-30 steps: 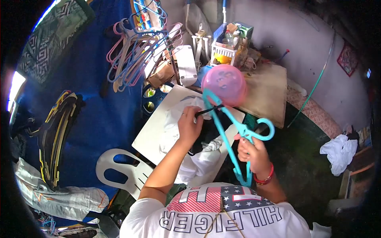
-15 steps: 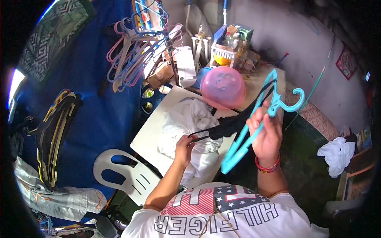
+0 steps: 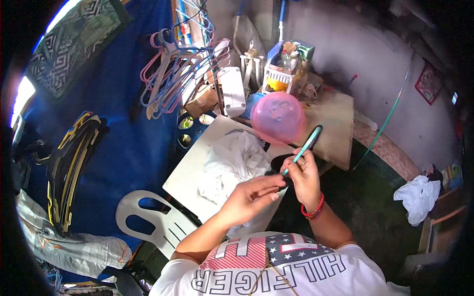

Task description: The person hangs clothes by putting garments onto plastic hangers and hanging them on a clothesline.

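Note:
My right hand (image 3: 305,178) is closed on a turquoise hanger (image 3: 307,147), now seen nearly edge-on, with a black strap around its far end. My left hand (image 3: 252,197) is beside it, fingers stretched out and close to a black garment (image 3: 279,166) that hangs below the hanger. Part of that garment is hidden behind my hands. White cloth (image 3: 229,160) lies heaped on the white table (image 3: 180,182), left of the black garment.
A pink bowl (image 3: 278,117) stands behind the table, near a white basket (image 3: 279,75). Many hangers (image 3: 180,74) hang at the upper left. A white plastic chair (image 3: 160,217) is at the table's left. A white bag (image 3: 418,197) lies far right.
The hanger has turned edge-on and come lower and left with my right hand. My left hand has let go of the black strap, opened and moved toward the hanger.

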Motion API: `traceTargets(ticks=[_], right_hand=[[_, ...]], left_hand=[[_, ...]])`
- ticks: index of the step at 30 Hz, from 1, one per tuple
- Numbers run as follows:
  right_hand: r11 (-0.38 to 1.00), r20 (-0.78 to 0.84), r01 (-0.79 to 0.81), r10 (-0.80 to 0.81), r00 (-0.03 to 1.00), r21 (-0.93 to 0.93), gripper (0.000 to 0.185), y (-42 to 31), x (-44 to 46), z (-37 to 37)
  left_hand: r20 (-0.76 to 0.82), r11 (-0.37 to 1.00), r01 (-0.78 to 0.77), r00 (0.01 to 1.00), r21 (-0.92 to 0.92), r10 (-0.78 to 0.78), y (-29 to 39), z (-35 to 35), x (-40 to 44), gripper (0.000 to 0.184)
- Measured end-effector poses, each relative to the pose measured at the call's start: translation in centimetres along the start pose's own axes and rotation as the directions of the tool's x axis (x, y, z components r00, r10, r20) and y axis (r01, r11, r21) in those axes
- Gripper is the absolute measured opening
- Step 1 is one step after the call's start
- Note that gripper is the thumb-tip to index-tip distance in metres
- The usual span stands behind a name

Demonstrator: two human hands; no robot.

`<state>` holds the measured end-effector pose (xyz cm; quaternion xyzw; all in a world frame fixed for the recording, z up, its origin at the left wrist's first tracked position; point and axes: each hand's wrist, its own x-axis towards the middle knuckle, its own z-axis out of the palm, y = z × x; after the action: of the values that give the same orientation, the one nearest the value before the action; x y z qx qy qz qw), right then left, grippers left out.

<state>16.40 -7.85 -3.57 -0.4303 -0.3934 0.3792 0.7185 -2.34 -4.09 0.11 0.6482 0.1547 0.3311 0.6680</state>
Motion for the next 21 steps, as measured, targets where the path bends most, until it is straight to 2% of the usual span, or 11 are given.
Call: traceTargets(ticks=[2,3,6,8,10,12,13,14,16,18,21], right_hand=[[0.991,-0.047,-0.123,0.126,0.991,0.059,0.03,-2.0,-0.7,-0.7],[0.994,-0.048,-0.105,0.106,0.993,0.024,0.029,-3.5,-1.0,-1.7],[0.982,-0.155,-0.053,0.025,0.988,-0.18,0.033,-9.1,-2.7,-6.0],[0.977,-0.219,-0.052,0.006,0.976,-0.205,0.039,-15.1,-5.2,-7.5],[0.971,-0.37,0.024,-0.113,0.922,-0.237,0.043,-20.3,-8.7,-7.7],[0.847,-0.292,0.153,-0.338,0.895,-0.51,0.048,-23.7,-12.2,-7.6],[0.8,-0.337,0.159,-0.412,0.847,-0.579,0.049,-24.5,-13.4,-6.9],[0.784,-0.401,0.122,-0.436,0.806,-0.608,0.044,-24.9,-14.5,-7.0],[0.466,-0.351,-0.107,-0.476,0.807,-0.878,0.038,-25.0,-17.1,-11.4],[0.496,-0.555,-0.365,-0.316,0.769,-0.788,0.03,-25.9,-19.0,-11.0],[0.37,-0.59,-0.47,-0.365,0.72,-0.802,0.026,-26.6,-21.8,-7.8]], left_hand=[[0.093,0.95,-0.068,0.995,0.304,0.041,1.6,-0.6,0.0,0.028],[0.01,0.975,-0.083,0.997,0.205,0.082,0.8,-1.2,0.0,0.018],[-0.206,0.992,-0.073,0.974,0.101,0.093,0.5,-3.5,0.1,0.013],[-0.263,0.994,-0.043,0.962,0.1,0.068,-0.1,-5.0,0.0,0.013],[-0.29,0.997,-0.028,0.956,0.071,0.048,-0.9,-5.8,-0.2,0.013],[-0.273,1.0,-0.014,0.962,0.024,0.021,-1.6,-5.8,0.0,0.013],[-0.247,1.0,-0.009,0.969,0.007,0.011,-2.0,-5.6,0.3,0.013],[-0.199,1.0,0.009,0.98,-0.015,-0.012,-2.4,-5.4,0.5,0.013],[-0.097,0.997,0.046,0.994,-0.056,-0.051,-3.5,-4.6,1.2,0.013],[-0.022,0.996,0.09,0.996,-0.007,-0.09,-4.5,-3.3,1.7,0.014],[0.041,0.994,0.098,0.994,0.05,-0.1,-5.5,-1.5,1.9,0.014]])
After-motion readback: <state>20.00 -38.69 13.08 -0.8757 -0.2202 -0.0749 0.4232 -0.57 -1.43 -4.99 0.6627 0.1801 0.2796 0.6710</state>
